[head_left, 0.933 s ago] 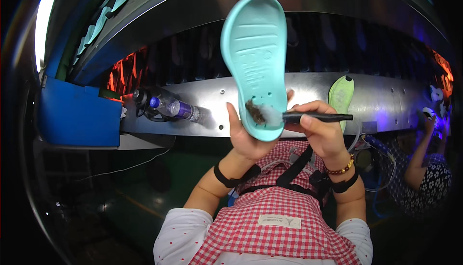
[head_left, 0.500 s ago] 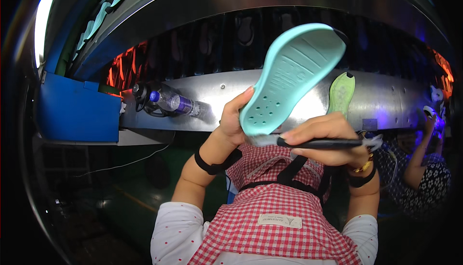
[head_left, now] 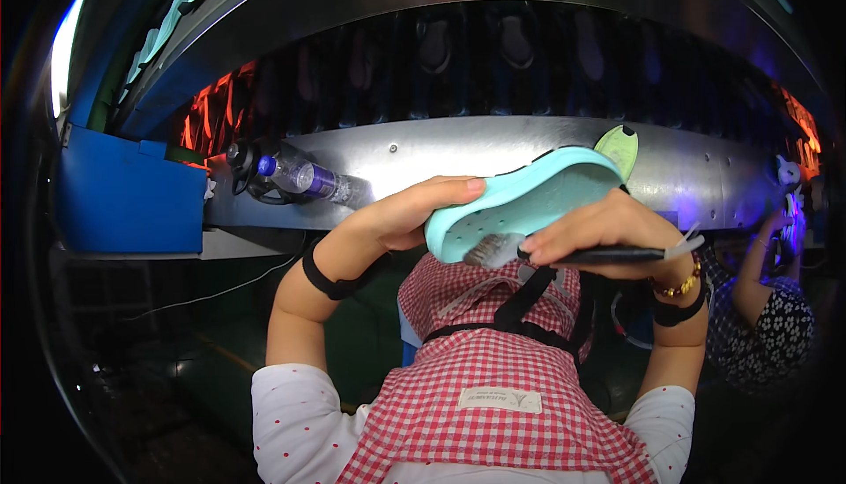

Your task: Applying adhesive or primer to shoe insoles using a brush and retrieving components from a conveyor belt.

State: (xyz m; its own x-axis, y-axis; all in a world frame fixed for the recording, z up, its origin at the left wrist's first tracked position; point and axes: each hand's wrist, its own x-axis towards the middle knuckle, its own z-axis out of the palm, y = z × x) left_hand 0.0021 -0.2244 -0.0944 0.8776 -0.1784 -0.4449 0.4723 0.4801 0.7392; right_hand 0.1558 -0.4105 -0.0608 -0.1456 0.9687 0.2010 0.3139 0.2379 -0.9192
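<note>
Holding a mint-green shoe sole at one end, the person's left hand leaves most of its length without visible support, so the sole could twist or slip if the flat brush were pressed hard against it. The sole is raised in front of the chest, tilted on its side with its hollowed, hole-dotted face toward the wearer; the brush tip lies at its near rim, where a stray stroke could run off the edge and mark the red-and-white checked apron below. The far end overlaps, in this view, a light-green sole on the metal bench; whether the two touch cannot be told, but dropping the first could bump the second. Both elbows are bent outward and the forearms rise toward each other. The left thumb lies along the sole's upper edge, its other fingers mostly hidden beneath. The right hand arches over the brush, palm down, fingers closed around the dark handle, which points back toward its wrist.
</note>
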